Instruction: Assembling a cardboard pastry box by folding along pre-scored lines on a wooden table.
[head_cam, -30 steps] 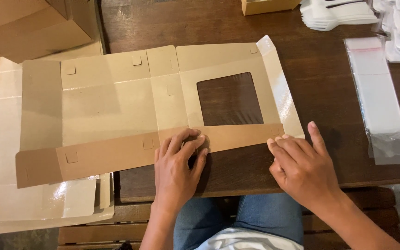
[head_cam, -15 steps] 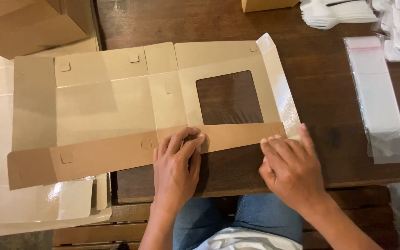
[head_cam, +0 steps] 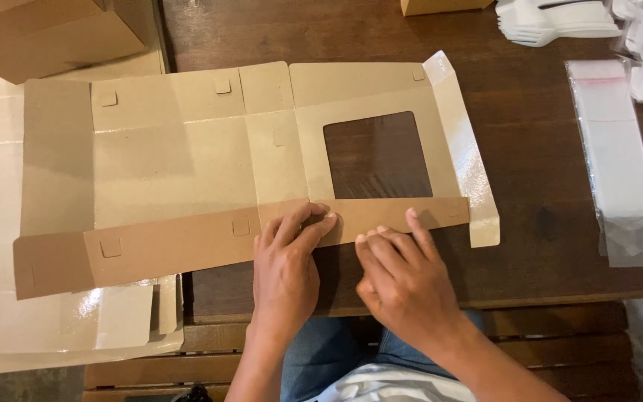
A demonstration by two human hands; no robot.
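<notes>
Flattened cardboard box blank (head_cam: 187, 171) with a square window is lying across the dark wooden table (head_cam: 545, 223), its long axis running left to right. Both hands are pressing its folded near flap (head_cam: 187, 249) flat-fingered, gripping nothing: left hand (head_cam: 288, 264) near mid-flap, right hand (head_cam: 400, 272) apparently just beside it.

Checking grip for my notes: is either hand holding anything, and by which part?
Nothing is gripped. Both the left hand and right hand press open fingers flat on the folded brown strip along the near edge of the box blank.
</notes>
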